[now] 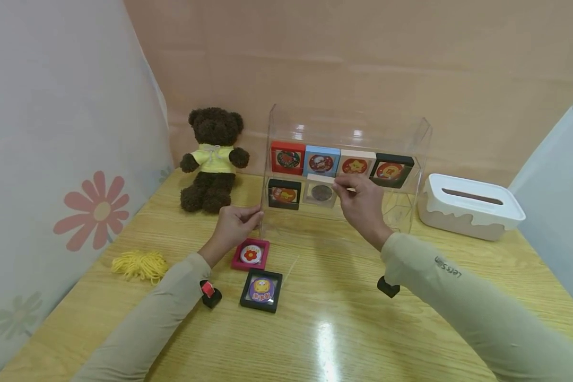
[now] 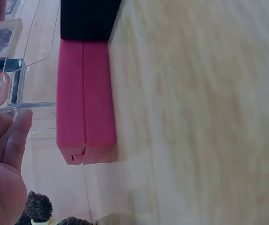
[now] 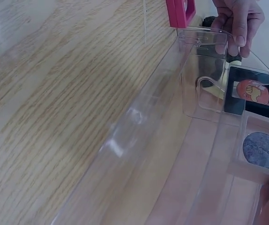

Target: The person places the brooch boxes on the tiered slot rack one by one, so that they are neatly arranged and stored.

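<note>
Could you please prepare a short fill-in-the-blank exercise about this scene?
The bear wears a ____ top.
The stand holds ____ frames in its upper row.
The right hand holds a pale frame in the ____ row.
In the head view, the tissue box is to the ____ of the stand.

Missing: yellow; four; lower; right.

A homely, curtained-off nook, though whether in a house or a staged set cannot be told: a creased peach sheet (image 1: 344, 48) hangs behind the far edge of a wood-grain worktop (image 1: 210, 339), with a pale flower-print curtain (image 1: 52, 79) along the left edge. A teddy bear (image 1: 215, 159) near the far left corner, a tissue box (image 1: 463, 220) near the far right corner and a clear rack (image 1: 348, 124) between them lend the domestic look.
</note>
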Available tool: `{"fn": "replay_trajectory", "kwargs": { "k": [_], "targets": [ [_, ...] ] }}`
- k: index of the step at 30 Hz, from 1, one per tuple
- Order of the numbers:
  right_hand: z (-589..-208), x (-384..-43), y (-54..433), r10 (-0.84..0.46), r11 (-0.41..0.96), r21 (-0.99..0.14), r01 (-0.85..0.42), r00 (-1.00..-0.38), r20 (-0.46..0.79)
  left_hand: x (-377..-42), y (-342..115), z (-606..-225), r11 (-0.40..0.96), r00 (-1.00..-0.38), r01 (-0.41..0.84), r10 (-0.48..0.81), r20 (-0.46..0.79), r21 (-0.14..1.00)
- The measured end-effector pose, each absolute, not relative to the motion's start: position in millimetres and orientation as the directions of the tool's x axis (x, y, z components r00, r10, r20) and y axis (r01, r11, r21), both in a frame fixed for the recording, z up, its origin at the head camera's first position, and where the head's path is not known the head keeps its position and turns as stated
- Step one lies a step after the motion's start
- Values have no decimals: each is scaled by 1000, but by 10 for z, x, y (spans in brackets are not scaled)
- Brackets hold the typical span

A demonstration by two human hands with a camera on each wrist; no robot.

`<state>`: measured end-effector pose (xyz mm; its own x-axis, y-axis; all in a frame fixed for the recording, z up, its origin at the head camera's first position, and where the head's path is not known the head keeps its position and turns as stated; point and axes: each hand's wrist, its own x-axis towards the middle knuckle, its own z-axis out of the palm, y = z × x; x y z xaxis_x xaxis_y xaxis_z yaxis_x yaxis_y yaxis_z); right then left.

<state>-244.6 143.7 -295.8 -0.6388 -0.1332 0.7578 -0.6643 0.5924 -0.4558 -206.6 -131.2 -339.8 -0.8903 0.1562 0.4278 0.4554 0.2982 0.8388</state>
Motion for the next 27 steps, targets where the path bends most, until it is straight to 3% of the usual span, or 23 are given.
{"fn": "replay_trajectory", "kwargs": {
  "k": [8,27],
  "targets": [
    [-3037,-2444,1427,-144,594,-457,-662,-646,749,-2069,-1303,-3388,277,-915,404,145,378,872],
    [-3120,-2448,1408,-160,583,-462,-669,-651,742,-2086,-1308,-3416,282,-905,426,146,400,860]
  ]
}}
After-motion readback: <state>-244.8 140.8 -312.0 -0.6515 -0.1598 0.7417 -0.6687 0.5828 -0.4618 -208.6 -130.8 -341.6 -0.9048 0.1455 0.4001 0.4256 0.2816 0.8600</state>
